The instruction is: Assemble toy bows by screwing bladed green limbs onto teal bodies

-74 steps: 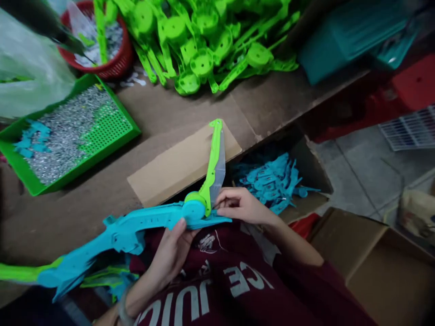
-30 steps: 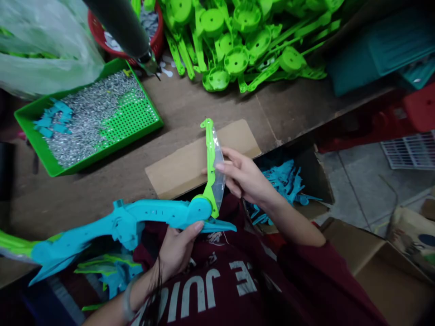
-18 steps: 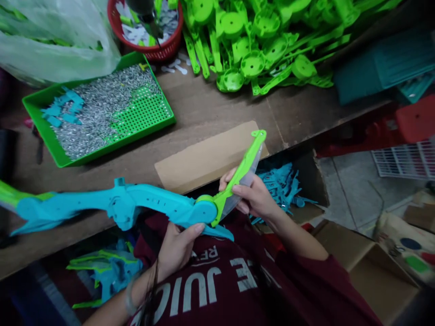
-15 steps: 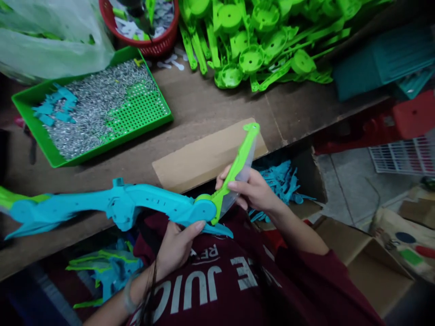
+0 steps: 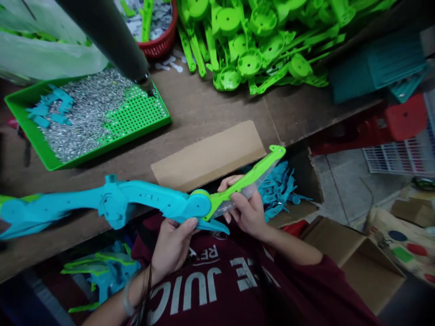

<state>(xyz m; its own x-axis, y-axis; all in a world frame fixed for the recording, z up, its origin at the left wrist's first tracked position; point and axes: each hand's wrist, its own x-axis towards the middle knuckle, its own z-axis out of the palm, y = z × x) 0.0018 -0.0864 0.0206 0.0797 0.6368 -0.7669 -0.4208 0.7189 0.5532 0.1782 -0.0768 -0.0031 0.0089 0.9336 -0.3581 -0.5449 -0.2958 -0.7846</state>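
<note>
My left hand (image 5: 175, 246) is closed on a long blue plastic frame (image 5: 152, 199), thumb on top near its right end, where a short pointed lever sticks out. A round hinge joins the frame to a green plastic arm (image 5: 249, 176). My right hand (image 5: 246, 210) is closed round that arm, with fingers behind and thumb in front. A translucent sheet-like piece (image 5: 249, 191) runs along the arm's lower side, partly covered by my fingers. The arm slants up to the right. The frame's left end, with green on it, reaches past the picture's edge.
A green tray (image 5: 166, 120) holds small metal pieces and a few blue parts. A dark cylindrical tool (image 5: 112, 36) hangs above it, before a red basket (image 5: 161, 47). Green parts (image 5: 251, 59) are heaped behind. Cardboard (image 5: 210, 156) lies on the table; blue parts (image 5: 280, 190) sit below its edge.
My right hand has swung the green arm down to the right about the hinge, so it slants less steeply. The dark tool now reaches lower, over the tray.
</note>
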